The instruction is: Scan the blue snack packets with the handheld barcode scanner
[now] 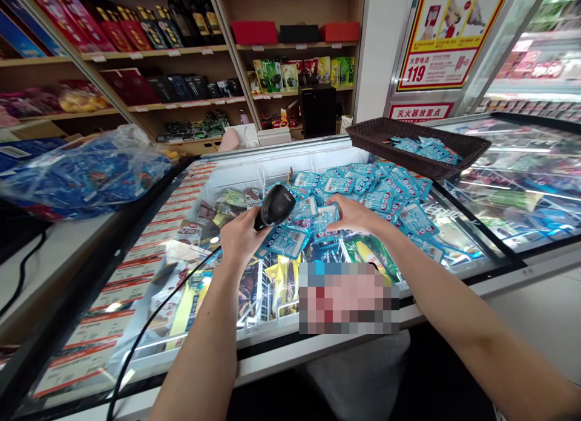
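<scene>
Black scanner (pixel 280 204): held above the freezer (pixel 272 363); handle mostly hidden in the palm, trigger out of sight. Taken as dial centre, 12 straight ahead of the person.
Left hand (pixel 239 234): fingers curled closed round the scanner's handle; their tips partly covered.
Right hand (pixel 358 215): at 3 o'clock; thumb and forefinger parted, set at the near-hand edge of one blue packet (pixel 325 218); remaining fingers hard to make out. Cannot tell whether the grip is firm.
Pixelated patch (pixel 349 297): 5 o'clock; whatever lies beneath is unreadable.
Cable (pixel 149 318): black, running out toward 7 o'clock, cut off at the bottom of the view.
Plastic bag (pixel 91 173): clear, between 9 and 10 o'clock; blue contents blurred by its creases, left end cropped.
Packet print: too small to read from where I stand.
Packet heap (pixel 374 185): 1 to 4 o'clock, overlapping; lower ones partly buried. Flat, shiny, light blue, with white panels and rows of small red and dark-blue marks.
Basket (pixel 385 150): brown, woven, 2 o'clock; similar blue packets inside.
</scene>
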### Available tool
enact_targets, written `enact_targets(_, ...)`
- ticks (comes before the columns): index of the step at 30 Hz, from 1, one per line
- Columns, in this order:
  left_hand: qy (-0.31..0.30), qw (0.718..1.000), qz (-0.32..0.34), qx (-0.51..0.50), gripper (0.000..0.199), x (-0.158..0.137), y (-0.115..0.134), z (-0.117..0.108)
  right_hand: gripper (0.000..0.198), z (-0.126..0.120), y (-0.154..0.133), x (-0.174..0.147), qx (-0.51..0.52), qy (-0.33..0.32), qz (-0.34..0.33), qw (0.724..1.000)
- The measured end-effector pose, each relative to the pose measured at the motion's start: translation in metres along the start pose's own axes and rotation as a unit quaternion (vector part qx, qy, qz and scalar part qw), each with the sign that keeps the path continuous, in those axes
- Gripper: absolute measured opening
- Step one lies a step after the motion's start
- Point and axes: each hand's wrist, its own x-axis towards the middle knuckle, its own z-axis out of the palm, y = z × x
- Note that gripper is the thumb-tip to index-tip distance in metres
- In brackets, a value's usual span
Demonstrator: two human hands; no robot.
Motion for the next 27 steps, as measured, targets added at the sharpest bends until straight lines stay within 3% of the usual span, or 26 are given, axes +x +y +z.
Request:
enact_targets(6, -0.004, 1.0, 0.002, 0.001, 0.039, -0.001, 0.0, -0.001, 0.074, -0.005, 0.002, 0.005, 0.187, 0.047, 0.067, 0.979)
enact_targets(13, -0.023, 0.999, 0.037, -0.02, 0.041, 0.0, 0.001, -0.004, 0.03, -0.003, 0.021, 0.02, 0.148, 0.223, 0.016, 0.963)
enact_targets(21, -0.041, 0.991, 0.118, -0.052, 0.04, -0.001, 0.008, -0.006, 0.028, 0.004, 0.034, 0.027, 0.182, 0.262, -0.035, 0.947)
enact_targets(27, -0.057, 0.989, 0.125, -0.053, 0.04, -0.001, 0.011, -0.009, 0.028, 0.004, 0.032, 0.026, 0.177, 0.256, -0.051, 0.949)
